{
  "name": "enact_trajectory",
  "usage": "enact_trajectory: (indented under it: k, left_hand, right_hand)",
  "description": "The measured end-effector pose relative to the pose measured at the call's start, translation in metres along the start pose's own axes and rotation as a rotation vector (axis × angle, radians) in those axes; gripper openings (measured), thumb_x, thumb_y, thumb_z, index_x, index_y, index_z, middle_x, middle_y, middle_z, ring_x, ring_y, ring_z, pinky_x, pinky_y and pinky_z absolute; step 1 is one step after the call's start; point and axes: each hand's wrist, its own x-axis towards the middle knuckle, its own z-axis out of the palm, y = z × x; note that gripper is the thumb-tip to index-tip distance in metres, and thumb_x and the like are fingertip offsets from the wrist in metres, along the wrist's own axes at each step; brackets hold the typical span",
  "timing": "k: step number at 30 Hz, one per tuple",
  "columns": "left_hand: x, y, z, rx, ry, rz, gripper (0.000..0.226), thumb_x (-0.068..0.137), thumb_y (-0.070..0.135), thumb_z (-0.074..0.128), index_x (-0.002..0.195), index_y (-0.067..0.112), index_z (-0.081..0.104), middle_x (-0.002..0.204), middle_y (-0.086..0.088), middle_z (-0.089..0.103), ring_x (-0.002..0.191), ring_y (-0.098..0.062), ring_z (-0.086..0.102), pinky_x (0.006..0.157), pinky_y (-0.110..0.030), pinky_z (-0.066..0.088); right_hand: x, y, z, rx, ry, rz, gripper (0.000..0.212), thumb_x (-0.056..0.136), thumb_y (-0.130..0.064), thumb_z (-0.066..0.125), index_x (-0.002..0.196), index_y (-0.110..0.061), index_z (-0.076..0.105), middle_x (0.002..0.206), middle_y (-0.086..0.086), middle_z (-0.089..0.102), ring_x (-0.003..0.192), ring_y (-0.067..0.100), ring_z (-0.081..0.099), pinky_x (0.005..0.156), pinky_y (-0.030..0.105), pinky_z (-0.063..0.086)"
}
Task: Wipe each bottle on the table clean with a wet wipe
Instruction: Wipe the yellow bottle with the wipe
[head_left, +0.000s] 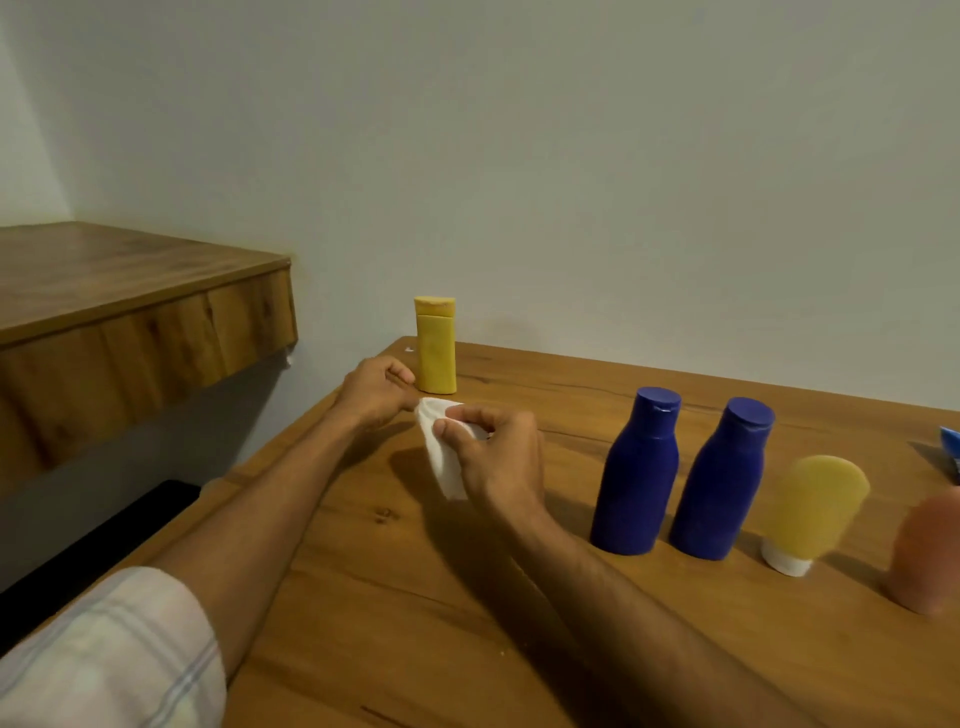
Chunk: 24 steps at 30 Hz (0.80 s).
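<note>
Head view: my right hand (498, 457) pinches the wet wipe (441, 462), and my left hand (376, 389) pinches its upper corner. The yellow bottle (435, 345) stands upright on the table (415, 597) just beyond my left hand, the nearer one. The first blue bottle (636, 473) stands upright, apart, to the right of my right hand.

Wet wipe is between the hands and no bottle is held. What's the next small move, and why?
Probably let the left hand leave the wet wipe and take the upright yellow bottle just beyond it: the right hand pinches the wipe, and that bottle stands nearest, apart from the blue bottles farther right.
</note>
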Motion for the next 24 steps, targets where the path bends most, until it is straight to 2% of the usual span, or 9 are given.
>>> enact_trajectory:
  k: [2, 5, 8, 11, 14, 16, 19, 22, 24]
  left_hand:
    - [0.01, -0.002, 0.004, 0.016, 0.021, 0.003, 0.023, 0.083, 0.01, 0.073, 0.102, 0.016, 0.062, 0.095, -0.007, 0.064, 0.091, -0.029, 0.063, 0.088, -0.048, 0.056]
    - [0.024, -0.007, 0.01, 0.002, -0.001, -0.029, 0.039, 0.083, 0.014, 0.074, 0.118, 0.017, 0.056, 0.109, -0.007, 0.061, 0.099, -0.028, 0.061, 0.091, -0.047, 0.055]
    - [0.035, -0.011, 0.017, -0.012, -0.063, -0.024, 0.06, 0.078, 0.022, 0.08, 0.131, 0.016, 0.052, 0.127, -0.008, 0.058, 0.113, -0.029, 0.058, 0.097, -0.048, 0.052]
    - [0.047, -0.012, 0.02, -0.036, -0.105, -0.01, 0.075, 0.073, 0.025, 0.084, 0.138, 0.018, 0.049, 0.138, -0.006, 0.055, 0.121, -0.029, 0.055, 0.1, -0.048, 0.049]
    - [0.06, -0.014, 0.021, -0.069, -0.117, -0.011, 0.081, 0.073, 0.021, 0.084, 0.143, 0.015, 0.044, 0.142, -0.007, 0.053, 0.126, -0.028, 0.053, 0.099, -0.041, 0.048]
    - [0.065, -0.013, 0.021, -0.093, -0.127, -0.011, 0.08, 0.075, 0.017, 0.082, 0.144, 0.013, 0.042, 0.14, -0.008, 0.054, 0.123, -0.026, 0.055, 0.093, -0.034, 0.05]
    - [0.072, -0.012, 0.023, -0.12, -0.175, 0.005, 0.072, 0.077, 0.011, 0.079, 0.141, 0.01, 0.045, 0.135, -0.01, 0.058, 0.109, -0.018, 0.058, 0.074, -0.018, 0.048]
    - [0.077, -0.011, 0.025, -0.126, -0.203, 0.02, 0.069, 0.079, 0.007, 0.077, 0.14, 0.011, 0.045, 0.135, -0.009, 0.058, 0.105, -0.017, 0.058, 0.067, -0.014, 0.048]
    - [0.08, -0.011, 0.026, -0.125, -0.201, 0.022, 0.07, 0.079, 0.006, 0.077, 0.141, 0.01, 0.044, 0.136, -0.01, 0.057, 0.106, -0.017, 0.057, 0.069, -0.015, 0.049]
  right_hand:
    - [0.009, 0.0, 0.008, 0.054, 0.02, 0.059, 0.032, 0.085, -0.02, 0.069, 0.116, -0.016, 0.065, 0.125, 0.001, 0.061, 0.09, 0.005, 0.052, 0.054, 0.01, 0.044]
    - [0.022, 0.003, 0.017, 0.099, 0.044, 0.126, 0.033, 0.085, -0.018, 0.068, 0.118, -0.016, 0.064, 0.127, 0.002, 0.061, 0.104, 0.014, 0.059, 0.075, 0.023, 0.053]
    - [0.033, 0.005, 0.021, 0.123, 0.072, 0.171, 0.033, 0.087, -0.017, 0.066, 0.12, -0.014, 0.063, 0.128, 0.004, 0.06, 0.108, 0.018, 0.059, 0.083, 0.032, 0.054]
    - [0.044, 0.009, 0.023, 0.149, 0.115, 0.206, 0.032, 0.089, -0.018, 0.064, 0.12, -0.015, 0.063, 0.127, 0.005, 0.06, 0.105, 0.018, 0.06, 0.084, 0.036, 0.057]
    - [0.052, 0.012, 0.027, 0.181, 0.134, 0.236, 0.03, 0.089, -0.019, 0.064, 0.118, -0.015, 0.064, 0.126, 0.004, 0.061, 0.103, 0.018, 0.06, 0.083, 0.039, 0.057]
    - [0.056, 0.013, 0.029, 0.199, 0.141, 0.25, 0.029, 0.088, -0.019, 0.065, 0.117, -0.015, 0.064, 0.126, 0.004, 0.061, 0.103, 0.019, 0.06, 0.083, 0.04, 0.057]
    - [0.061, 0.014, 0.032, 0.203, 0.136, 0.26, 0.029, 0.089, -0.02, 0.064, 0.118, -0.016, 0.064, 0.126, 0.004, 0.061, 0.104, 0.019, 0.06, 0.083, 0.04, 0.057]
    - [0.065, 0.014, 0.035, 0.209, 0.123, 0.264, 0.029, 0.089, -0.019, 0.064, 0.118, -0.017, 0.064, 0.127, 0.003, 0.06, 0.106, 0.019, 0.06, 0.084, 0.041, 0.057]
    - [0.067, 0.014, 0.036, 0.21, 0.121, 0.26, 0.029, 0.089, -0.019, 0.063, 0.118, -0.016, 0.064, 0.127, 0.003, 0.06, 0.106, 0.018, 0.06, 0.084, 0.04, 0.057]
